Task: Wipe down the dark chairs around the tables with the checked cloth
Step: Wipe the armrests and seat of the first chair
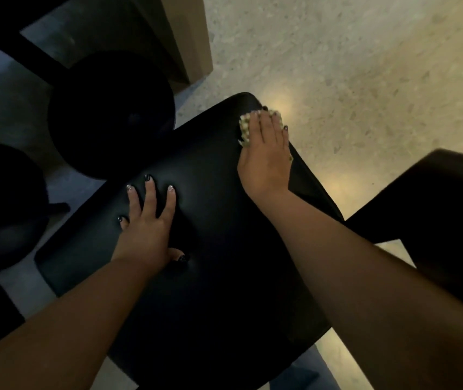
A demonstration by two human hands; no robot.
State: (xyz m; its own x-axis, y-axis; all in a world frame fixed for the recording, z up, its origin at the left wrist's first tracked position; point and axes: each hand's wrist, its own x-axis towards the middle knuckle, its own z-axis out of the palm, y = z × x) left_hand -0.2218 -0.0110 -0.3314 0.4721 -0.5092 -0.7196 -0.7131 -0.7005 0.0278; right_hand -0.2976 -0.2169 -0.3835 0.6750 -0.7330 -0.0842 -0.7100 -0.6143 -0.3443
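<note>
A pale speckled floor (365,52), polished enough to carry soft yellow glare patches, fills the upper right of the head view, and a tan table leg or panel (179,38) stands at the top centre. Seen from above, a dark padded chair seat (210,235) takes up the middle; its long axis runs diagonally from the lower left to the upper right, where its far corner points toward the open floor. Two round dark stools (106,114) sit just beyond the seat's left edge, one behind the other (the nearer one is half cut off by the picture's left side), and a second dark seat (435,206) lies well apart past the right edge. Both bare forearms reach in from the bottom. The left hand (145,223) lies flat on the seat's middle, fingers straight and spread, pressing into the padding so that it dimples around the fingertips; it grasps nothing. The right hand (266,153) lies palm down at the seat's far right corner, fingers straight and close together, pressing the checked cloth (245,130) against the upholstery rather than clutching it. The cloth, a cream and green check, is bunched under the palm, mostly hidden, showing only past the fingertips and along the hand's left side, right at the seat's edge. The fingernails are painted, some dark and some pale.
</note>
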